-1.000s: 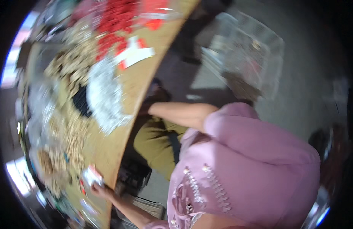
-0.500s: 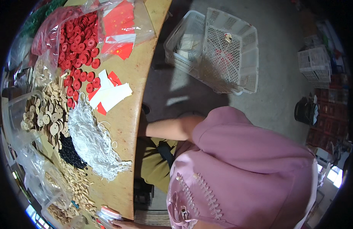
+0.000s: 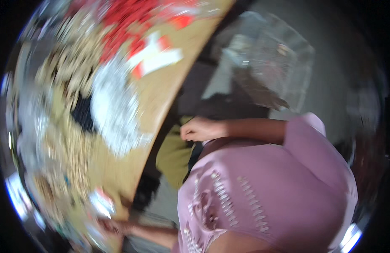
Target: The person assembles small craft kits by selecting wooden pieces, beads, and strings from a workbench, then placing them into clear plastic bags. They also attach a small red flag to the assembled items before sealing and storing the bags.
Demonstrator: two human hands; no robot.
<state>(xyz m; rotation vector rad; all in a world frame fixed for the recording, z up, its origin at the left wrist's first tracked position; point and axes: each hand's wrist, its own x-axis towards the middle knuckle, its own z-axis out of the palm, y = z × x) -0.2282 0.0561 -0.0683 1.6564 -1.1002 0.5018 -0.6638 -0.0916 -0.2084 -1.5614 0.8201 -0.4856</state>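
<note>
My right hand (image 3: 200, 129) hovers above my lap, just off the table's edge, its fingers curled inward. Whatever they may hold is hidden. Low in the head view, my left hand (image 3: 112, 226) is over the table's near left corner. Motion smears its fingers, so its grip cannot be made out. Beside it lies a shiny clear plastic packet (image 3: 103, 203) with some red and white in it. A tangled heap of white string (image 3: 115, 109) is on the tabletop, next to a pile of small black pieces (image 3: 83, 113).
On the wooden table (image 3: 155, 97) are red discs (image 3: 123, 31), white-and-red paper flags (image 3: 159, 61), wooden discs (image 3: 72, 67) and small wooden pegs (image 3: 77, 156). Clear plastic bags (image 3: 30, 122) line its far side. A white plastic basket (image 3: 283, 63) stands on the floor to the right.
My right hand has come into view over my lap, away from the table edge. More of my left forearm shows. The whole view has shifted and blurred.
</note>
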